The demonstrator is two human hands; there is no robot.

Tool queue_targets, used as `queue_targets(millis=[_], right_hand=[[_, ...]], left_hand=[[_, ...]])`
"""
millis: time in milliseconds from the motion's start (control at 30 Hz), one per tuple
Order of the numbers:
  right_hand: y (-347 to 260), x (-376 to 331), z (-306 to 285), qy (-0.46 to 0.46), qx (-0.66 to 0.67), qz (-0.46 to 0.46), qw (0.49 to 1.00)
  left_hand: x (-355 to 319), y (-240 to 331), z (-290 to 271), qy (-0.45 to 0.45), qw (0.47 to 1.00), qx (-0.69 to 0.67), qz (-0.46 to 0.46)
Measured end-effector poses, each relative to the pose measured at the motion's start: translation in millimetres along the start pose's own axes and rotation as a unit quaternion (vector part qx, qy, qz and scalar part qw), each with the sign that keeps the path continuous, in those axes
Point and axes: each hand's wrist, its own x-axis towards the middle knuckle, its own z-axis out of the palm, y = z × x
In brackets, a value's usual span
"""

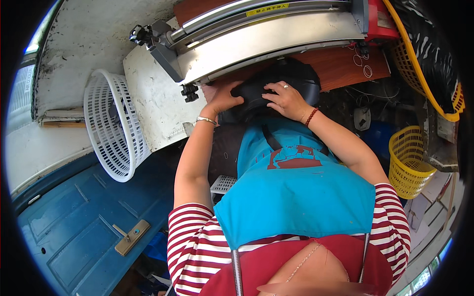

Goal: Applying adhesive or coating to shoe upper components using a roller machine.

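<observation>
A glossy black piece of rounded, folded-looking material (301, 79) lies on the reddish-brown board under the front edge of a roller machine (271, 42). I cannot make out its exact kind. My left hand (225, 100), with a metal bangle at the wrist, is at its left side, thumb and forefinger apart. Across its top my right hand (289, 101) rests with bent, spread fingers, a ring and a red bead bracelet showing. Neither hand is closed around anything that I can see.
A white plastic basket (129, 123) leans beside the pale side table (153, 101). Yellow baskets (410, 170) stand at the right, the upper one (407, 61) holding dark material. The machine's black knob (189, 92) juts out near my left hand. A blue door (84, 222) is at lower left.
</observation>
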Motion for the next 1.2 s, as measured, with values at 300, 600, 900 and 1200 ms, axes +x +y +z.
queue_targets(millis=[300,600,900,1200], right_hand=[[11,12,-10,-0.078,0.08,0.008,0.994],[10,21,-5,-0.025,0.1,0.017,0.995],[-33,56,-85,0.103,0.047,-0.025,0.993],[-6,88,-148,0.142,-0.268,0.027,0.953]], left_hand=[[-81,71,-4,0.142,0.968,0.199,0.05],[-66,163,-77,0.061,0.981,-0.116,0.14],[40,189,-149,0.292,0.911,0.03,0.289],[142,160,-173,0.113,0.961,0.251,0.022]])
